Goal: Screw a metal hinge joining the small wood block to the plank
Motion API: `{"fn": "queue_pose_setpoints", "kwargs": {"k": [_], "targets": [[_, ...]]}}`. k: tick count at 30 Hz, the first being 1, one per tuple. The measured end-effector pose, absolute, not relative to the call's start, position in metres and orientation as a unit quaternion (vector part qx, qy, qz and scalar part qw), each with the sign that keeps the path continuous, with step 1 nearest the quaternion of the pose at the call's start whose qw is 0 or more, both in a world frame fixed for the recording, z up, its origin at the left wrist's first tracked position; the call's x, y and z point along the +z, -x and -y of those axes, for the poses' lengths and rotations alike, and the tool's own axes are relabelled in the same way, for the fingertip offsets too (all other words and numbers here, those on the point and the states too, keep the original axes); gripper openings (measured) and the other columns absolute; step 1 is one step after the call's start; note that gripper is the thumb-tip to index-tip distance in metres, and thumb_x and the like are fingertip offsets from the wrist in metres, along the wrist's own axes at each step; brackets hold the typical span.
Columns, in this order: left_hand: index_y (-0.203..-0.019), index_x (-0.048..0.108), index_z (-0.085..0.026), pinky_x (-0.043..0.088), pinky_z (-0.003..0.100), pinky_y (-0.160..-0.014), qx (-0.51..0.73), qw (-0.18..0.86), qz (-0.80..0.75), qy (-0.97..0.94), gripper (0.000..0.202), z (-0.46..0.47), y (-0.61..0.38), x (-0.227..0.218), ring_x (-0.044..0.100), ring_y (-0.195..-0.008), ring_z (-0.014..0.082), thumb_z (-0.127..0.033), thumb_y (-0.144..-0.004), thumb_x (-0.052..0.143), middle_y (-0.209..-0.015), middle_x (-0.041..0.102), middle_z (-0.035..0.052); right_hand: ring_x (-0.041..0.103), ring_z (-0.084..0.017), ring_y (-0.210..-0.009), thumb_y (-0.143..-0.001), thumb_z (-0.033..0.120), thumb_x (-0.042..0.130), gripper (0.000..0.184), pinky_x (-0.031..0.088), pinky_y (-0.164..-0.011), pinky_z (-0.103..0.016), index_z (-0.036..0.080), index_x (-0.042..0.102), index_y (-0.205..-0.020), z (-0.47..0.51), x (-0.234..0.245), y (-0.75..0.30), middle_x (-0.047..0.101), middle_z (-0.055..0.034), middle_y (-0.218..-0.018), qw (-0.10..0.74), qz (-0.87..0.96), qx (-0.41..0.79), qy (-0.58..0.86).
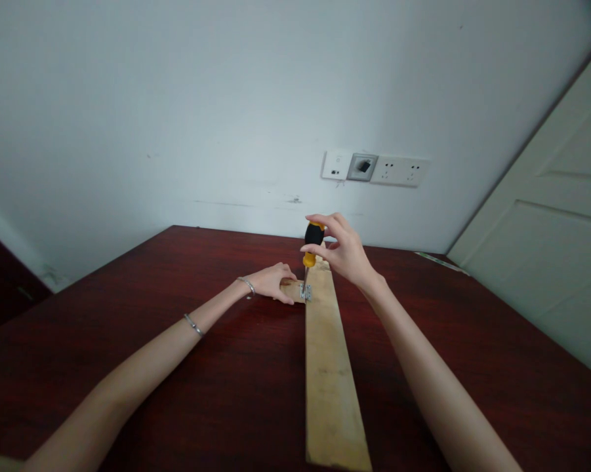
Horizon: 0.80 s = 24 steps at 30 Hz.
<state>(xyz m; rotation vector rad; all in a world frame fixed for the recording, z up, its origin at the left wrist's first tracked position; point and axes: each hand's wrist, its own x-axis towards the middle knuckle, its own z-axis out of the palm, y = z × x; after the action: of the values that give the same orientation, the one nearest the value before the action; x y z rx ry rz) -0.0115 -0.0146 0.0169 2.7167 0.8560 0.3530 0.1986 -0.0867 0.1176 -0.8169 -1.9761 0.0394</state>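
Note:
My right hand (342, 247) grips the black and yellow handle of a screwdriver (313, 235) between thumb and fingers. Its shaft points down at a small metal hinge (305, 292). That hinge lies across the joint between a long wooden board (327, 367) and a short wooden block (292, 290) on the board's left side. My left hand (274, 282) is closed around the block's left end, thumb on the near side and fingers on the far side. The exact spot where the screwdriver tip meets the hinge is too small to make out.
The boards lie on a dark red wooden table (216, 406). Behind its far edge rises a white wall with a row of sockets (398, 170). A pale panelled door (546, 216) stands at the right. A pale strip (443, 262) lies near the far right edge.

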Motion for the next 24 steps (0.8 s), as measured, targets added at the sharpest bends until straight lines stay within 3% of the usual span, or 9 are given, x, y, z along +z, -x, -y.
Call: {"fn": "queue_pose_setpoints", "kwargs": {"k": [6, 13, 17, 24], "targets": [[-0.109, 0.065, -0.016, 0.041, 0.031, -0.084, 0.124, 0.136, -0.292, -0.939, 0.062, 0.0144, 0.0112, 0.017, 0.052, -0.096, 0.0244, -0.052, -0.06, 0.078, -0.102, 0.058, 0.0075, 0.058, -0.021, -0.097, -0.091, 0.032, 0.048, 0.045, 0.056, -0.055, -0.027, 0.032, 0.045, -0.136, 0.0907, 0.1202, -0.1998, 0.054, -0.008, -0.123, 0.466, 0.829, 0.078, 0.298], [-0.109, 0.065, -0.015, 0.041, 0.031, -0.084, 0.119, 0.138, -0.296, -0.938, 0.061, 0.0143, 0.0114, 0.0164, 0.052, -0.096, 0.0238, -0.049, -0.061, 0.079, -0.102, 0.057, 0.0078, 0.056, -0.02, -0.093, -0.083, 0.037, 0.063, 0.037, 0.053, -0.049, -0.021, 0.025, 0.058, -0.118, 0.0913, 0.1185, -0.1941, 0.054, -0.0084, -0.108, 0.499, 0.806, 0.036, 0.318], [-0.11, 0.065, -0.016, 0.041, 0.031, -0.086, 0.122, 0.141, -0.293, -0.938, 0.061, 0.0144, 0.0114, 0.0165, 0.052, -0.097, 0.0241, -0.049, -0.061, 0.079, -0.103, 0.056, 0.0074, 0.056, -0.02, -0.096, -0.088, 0.029, 0.054, 0.035, 0.052, -0.05, -0.021, 0.026, 0.056, -0.122, 0.0947, 0.1208, -0.1944, 0.054, -0.0088, -0.113, 0.487, 0.816, 0.041, 0.309], [-0.11, 0.065, -0.016, 0.042, 0.031, -0.084, 0.12, 0.139, -0.291, -0.939, 0.062, 0.0152, 0.0115, 0.0181, 0.052, -0.096, 0.024, -0.051, -0.061, 0.078, -0.101, 0.057, 0.0073, 0.056, -0.02, -0.097, -0.087, 0.021, 0.051, 0.048, 0.055, -0.057, -0.025, 0.03, 0.048, -0.134, 0.0926, 0.1225, -0.1997, 0.056, -0.0079, -0.119, 0.461, 0.83, 0.06, 0.308]]}}
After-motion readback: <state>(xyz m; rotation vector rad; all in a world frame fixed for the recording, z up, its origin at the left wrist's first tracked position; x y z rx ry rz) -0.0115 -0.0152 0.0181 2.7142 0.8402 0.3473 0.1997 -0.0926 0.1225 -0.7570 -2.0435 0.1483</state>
